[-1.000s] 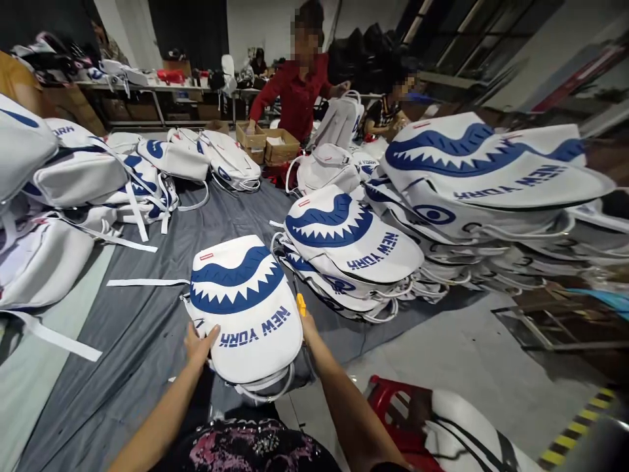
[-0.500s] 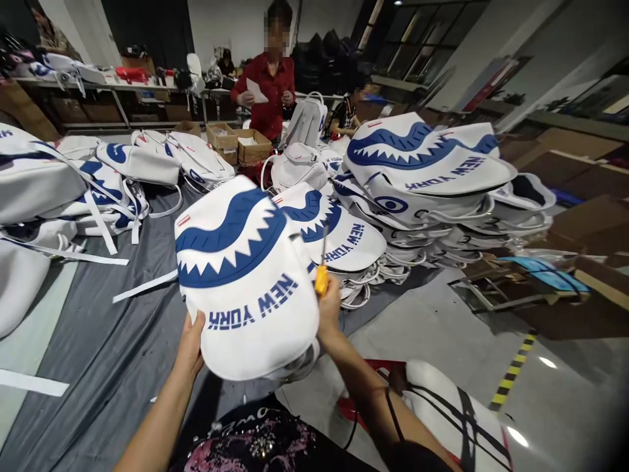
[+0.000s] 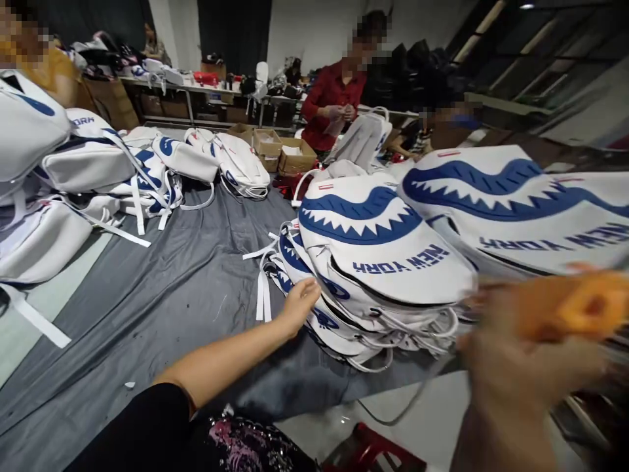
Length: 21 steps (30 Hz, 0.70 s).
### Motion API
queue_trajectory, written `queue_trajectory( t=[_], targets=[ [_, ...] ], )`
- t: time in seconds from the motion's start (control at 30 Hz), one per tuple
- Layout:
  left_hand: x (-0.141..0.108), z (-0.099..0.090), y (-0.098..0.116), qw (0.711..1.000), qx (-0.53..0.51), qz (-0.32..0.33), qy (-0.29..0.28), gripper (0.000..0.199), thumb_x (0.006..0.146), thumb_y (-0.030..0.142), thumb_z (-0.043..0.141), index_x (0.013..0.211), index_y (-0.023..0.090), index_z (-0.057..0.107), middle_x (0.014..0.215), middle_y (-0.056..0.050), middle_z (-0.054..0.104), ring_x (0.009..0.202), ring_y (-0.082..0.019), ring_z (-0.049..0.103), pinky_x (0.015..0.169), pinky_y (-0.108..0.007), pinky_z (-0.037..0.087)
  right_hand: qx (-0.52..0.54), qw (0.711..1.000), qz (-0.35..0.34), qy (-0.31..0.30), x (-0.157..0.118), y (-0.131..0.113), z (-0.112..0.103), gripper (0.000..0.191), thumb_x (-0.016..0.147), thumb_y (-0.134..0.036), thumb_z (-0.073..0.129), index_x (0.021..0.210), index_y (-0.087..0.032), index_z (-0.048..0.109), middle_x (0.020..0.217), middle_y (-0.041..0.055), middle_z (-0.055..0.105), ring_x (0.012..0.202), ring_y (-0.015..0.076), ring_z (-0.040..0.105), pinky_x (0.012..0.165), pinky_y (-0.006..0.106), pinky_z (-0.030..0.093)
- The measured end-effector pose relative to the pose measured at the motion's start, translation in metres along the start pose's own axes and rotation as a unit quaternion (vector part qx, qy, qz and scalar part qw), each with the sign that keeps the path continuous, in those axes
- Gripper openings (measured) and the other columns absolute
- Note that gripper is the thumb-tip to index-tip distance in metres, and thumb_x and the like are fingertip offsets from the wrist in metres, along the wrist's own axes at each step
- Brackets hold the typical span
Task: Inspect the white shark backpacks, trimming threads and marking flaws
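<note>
A white backpack (image 3: 373, 242) with a blue shark-mouth print and the words NEW YORK lies on top of a stack of similar backpacks, its rounded end toward me. My left hand (image 3: 299, 307) is at the left side of this stack, fingers slightly bent and resting near the bag's edge, not wrapped round anything visible. On the right, my right hand (image 3: 525, 367) is raised close to the camera and smeared by motion. Its fingers are closed round an orange-yellow tool (image 3: 584, 305); the blur hides what kind it is.
Another backpack pile (image 3: 491, 196) stands at the right, and more white backpacks (image 3: 88, 167) with loose straps lie at the left on the grey sheet (image 3: 196, 262). Open cardboard boxes (image 3: 297, 160) stand behind. A person in red (image 3: 334, 95) works across the table. A red stool (image 3: 373, 449) is below.
The backpack held between my hands is now down on the stack. My left hand has let go of its side; my right hand has swung right and nearer with the tool. The view has turned left.
</note>
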State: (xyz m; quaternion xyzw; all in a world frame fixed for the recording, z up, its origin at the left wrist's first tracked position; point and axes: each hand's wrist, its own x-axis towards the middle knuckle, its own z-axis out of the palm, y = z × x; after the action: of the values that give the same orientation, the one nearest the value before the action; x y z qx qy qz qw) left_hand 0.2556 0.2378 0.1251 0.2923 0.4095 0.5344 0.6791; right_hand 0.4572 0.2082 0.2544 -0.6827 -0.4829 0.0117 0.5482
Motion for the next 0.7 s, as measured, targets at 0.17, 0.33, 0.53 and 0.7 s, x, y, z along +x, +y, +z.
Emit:
queue_trajectory(
  t=[0.17, 0.33, 0.53, 0.7],
  targets=[
    [-0.008, -0.039, 0.028, 0.993, -0.032, 0.113, -0.020, 0.080, 0.074, 0.076, 0.070, 0.128, 0.017, 0.063, 0.105, -0.012, 0.073, 0.096, -0.024, 0.069, 0.078, -0.031, 0.054, 0.102, 0.839, 0.116, -0.522, -0.124, -0.004, 0.116, 0.041, 0.077, -0.061, 0.059, 0.090, -0.023, 0.066, 0.078, 0.0109, 0.073, 0.073, 0.0310, 0.070, 0.077, 0.050, 0.060],
    [0.040, -0.130, 0.073, 0.967, 0.063, 0.152, 0.194, 0.062, 0.091, 0.068, 0.048, 0.117, 0.014, 0.062, 0.089, -0.008, 0.070, 0.077, -0.018, 0.069, 0.069, -0.028, 0.055, 0.139, 0.805, 0.041, -0.575, -0.176, -0.029, 0.224, 0.033, 0.093, -0.048, 0.045, 0.109, -0.023, 0.061, 0.088, 0.0068, 0.072, 0.081, 0.0255, 0.070, 0.075, 0.038, 0.057],
    [0.070, -0.279, 0.041, 0.872, 0.262, 0.098, 0.403, 0.071, 0.089, 0.048, 0.060, 0.144, 0.007, 0.046, 0.163, -0.026, 0.031, 0.156, -0.035, 0.019, 0.127, -0.055, 0.011, -0.017, 0.861, 0.014, -0.508, -0.075, -0.071, 0.407, 0.036, 0.100, -0.032, 0.045, 0.133, -0.016, 0.049, 0.101, 0.0117, 0.073, 0.092, 0.0245, 0.071, 0.084, 0.034, 0.054],
    [0.031, -0.372, -0.054, 0.778, 0.461, 0.038, 0.425, 0.072, 0.086, 0.052, 0.058, 0.143, 0.009, 0.055, 0.164, -0.024, 0.030, 0.158, -0.038, 0.012, 0.129, -0.055, 0.002, -0.157, 0.886, 0.045, -0.433, 0.039, -0.035, 0.573, 0.040, 0.101, -0.026, 0.046, 0.138, -0.012, 0.047, 0.130, 0.0236, 0.064, 0.121, 0.0307, 0.062, 0.101, 0.045, 0.047]
  ],
)
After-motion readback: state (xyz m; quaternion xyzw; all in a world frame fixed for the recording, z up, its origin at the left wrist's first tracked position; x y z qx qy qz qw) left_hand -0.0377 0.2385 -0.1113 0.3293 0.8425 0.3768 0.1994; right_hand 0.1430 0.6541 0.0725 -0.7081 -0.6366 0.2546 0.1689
